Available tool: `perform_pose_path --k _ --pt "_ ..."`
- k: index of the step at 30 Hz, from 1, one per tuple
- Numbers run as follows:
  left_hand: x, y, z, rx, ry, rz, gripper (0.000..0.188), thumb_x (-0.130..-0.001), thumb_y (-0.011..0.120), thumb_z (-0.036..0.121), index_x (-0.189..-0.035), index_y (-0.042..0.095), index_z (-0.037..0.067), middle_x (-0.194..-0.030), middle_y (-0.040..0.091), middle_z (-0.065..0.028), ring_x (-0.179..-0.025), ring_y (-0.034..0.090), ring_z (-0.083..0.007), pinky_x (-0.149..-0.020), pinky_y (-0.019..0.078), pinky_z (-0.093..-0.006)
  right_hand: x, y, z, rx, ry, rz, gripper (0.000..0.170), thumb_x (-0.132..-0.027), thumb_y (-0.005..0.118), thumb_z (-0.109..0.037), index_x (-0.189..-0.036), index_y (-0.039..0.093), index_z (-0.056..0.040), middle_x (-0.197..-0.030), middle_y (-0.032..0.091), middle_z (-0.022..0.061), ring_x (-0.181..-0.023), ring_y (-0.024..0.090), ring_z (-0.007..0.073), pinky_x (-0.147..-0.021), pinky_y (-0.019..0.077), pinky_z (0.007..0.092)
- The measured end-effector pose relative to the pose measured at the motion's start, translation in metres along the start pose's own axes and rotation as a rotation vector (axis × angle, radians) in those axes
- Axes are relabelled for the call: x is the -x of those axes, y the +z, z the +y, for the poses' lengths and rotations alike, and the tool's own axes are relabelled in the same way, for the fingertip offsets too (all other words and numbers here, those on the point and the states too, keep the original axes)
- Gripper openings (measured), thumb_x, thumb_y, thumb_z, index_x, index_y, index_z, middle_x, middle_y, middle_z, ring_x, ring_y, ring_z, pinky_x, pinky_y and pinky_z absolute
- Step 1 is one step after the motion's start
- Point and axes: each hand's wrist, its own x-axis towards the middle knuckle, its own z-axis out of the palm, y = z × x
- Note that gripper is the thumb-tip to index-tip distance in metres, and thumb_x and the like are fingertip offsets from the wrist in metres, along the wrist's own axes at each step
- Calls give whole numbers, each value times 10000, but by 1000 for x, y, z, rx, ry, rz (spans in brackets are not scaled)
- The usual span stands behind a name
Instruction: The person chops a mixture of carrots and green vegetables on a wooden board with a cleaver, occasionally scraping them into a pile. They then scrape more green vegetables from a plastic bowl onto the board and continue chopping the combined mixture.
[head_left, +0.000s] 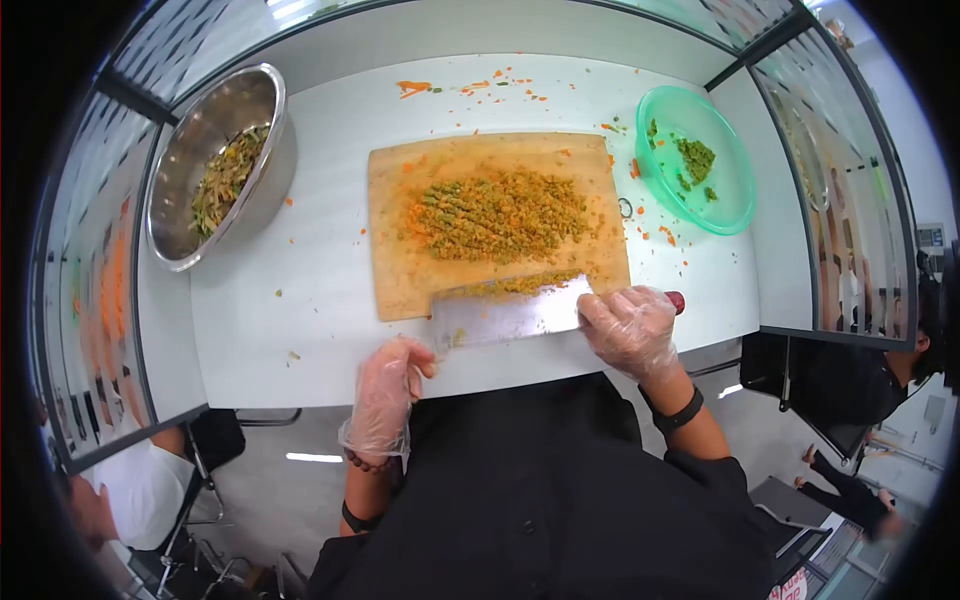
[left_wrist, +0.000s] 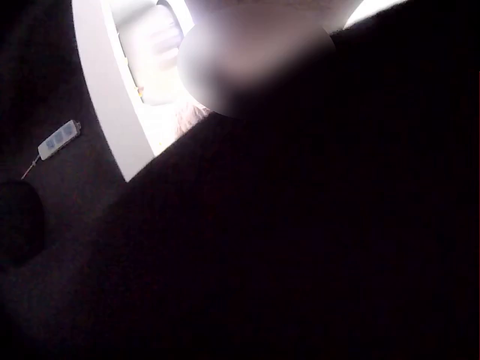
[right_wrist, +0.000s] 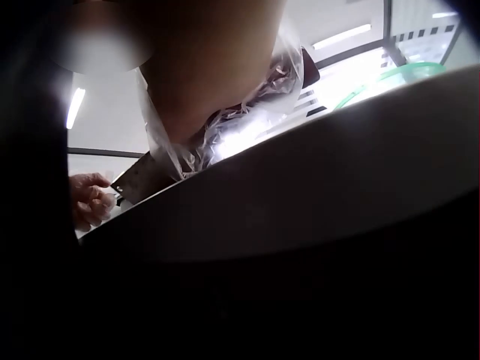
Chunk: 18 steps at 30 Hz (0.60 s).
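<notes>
My right hand point(head_left: 628, 330), in a clear plastic glove, grips a cleaver point(head_left: 515, 312); the red end of its handle sticks out beyond the hand. The broad blade lies across the near edge of a wooden cutting board point(head_left: 393, 285), with chopped bits along its far edge. Finely chopped orange and green vegetables point(head_left: 500, 215) are heaped on the board. My left hand point(head_left: 388, 385), gloved too, hovers at the table's front edge near the blade's left end, its fingers loosely bent and holding nothing. The right wrist view shows the blade point(right_wrist: 139, 180) beside the left fingers.
A steel bowl point(head_left: 275, 150) with chopped vegetables stands at the left. At the right is a green plastic basin point(head_left: 735, 205) holding green bits. Carrot scraps point(head_left: 413, 88) are scattered on the white table point(head_left: 320, 250). Panels enclose the table's back and sides.
</notes>
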Motion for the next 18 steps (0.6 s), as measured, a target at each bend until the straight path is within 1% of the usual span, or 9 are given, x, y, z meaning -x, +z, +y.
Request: perform_pose_path --k 2,3,6,9,12,13,16,17,18 --pt "-4 1 -1 62 -125 -72 385 -1065 438 299 -931 659 13 -761 643 -61 -577 526 -75 -534 428 -231 0 1 -2 -17 18 -20 253 -653 756 -4 -831 630 -132 -632 493 1 -549 543 185 -510 436 338" --pt "-9 5 1 54 -222 -60 416 -1065 451 331 -914 660 4 -749 644 -66 -554 531 -82 -495 420 -233 2 3 -2 -47 48 -40 180 -710 746 -65 -864 659 -104 -649 522 -5 -585 575 191 -548 478 344" --pt "-22 14 20 -55 -294 -120 417 -1055 479 337 -870 642 0 -702 621 -61 -533 527 -90 -475 414 -239 -1 10 -5 -89 102 -24 182 -702 742 -64 -866 670 -98 -670 551 5 -601 588 205 -558 481 362" --pt "-35 18 30 15 -458 -14 392 -1039 520 325 -828 623 10 -661 595 -54 -507 511 -96 -464 407 -246 -5 15 -7 -156 211 -101 293 -620 767 -44 -888 674 -118 -682 574 24 -629 605 233 -577 479 375" --pt "-45 13 14 121 -352 40 358 -1022 547 296 -793 602 27 -615 566 -46 -477 492 -103 -448 396 -256 -17 14 -2 -173 271 -151 371 -562 798 -54 -904 674 -128 -699 600 26 -661 620 248 -612 483 377" --pt "-46 14 13 150 -358 48 355 -1020 549 290 -789 600 25 -609 564 -46 -471 489 -106 -445 393 -257 -22 13 1 -174 282 -165 392 -549 809 -65 -911 675 -130 -707 608 26 -675 626 250 -626 484 378" --pt "-48 15 12 217 -365 82 325 -1005 566 278 -798 589 29 -598 563 -52 -447 483 -122 -425 387 -264 -20 10 17 -162 362 -168 395 -573 848 -181 -921 669 -122 -724 598 38 -722 630 254 -643 469 404" --pt "-49 17 10 231 -361 94 305 -995 579 280 -813 582 35 -600 566 -57 -435 483 -131 -411 387 -269 -20 6 18 -194 374 -150 430 -548 877 -211 -914 668 -126 -732 606 38 -730 632 256 -658 471 407" --pt "-49 18 8 245 -356 105 287 -985 592 282 -828 574 42 -602 569 -61 -424 483 -140 -398 386 -274 -18 6 19 -202 379 -177 421 -558 876 -213 -913 668 -128 -732 607 39 -731 633 256 -662 471 405"
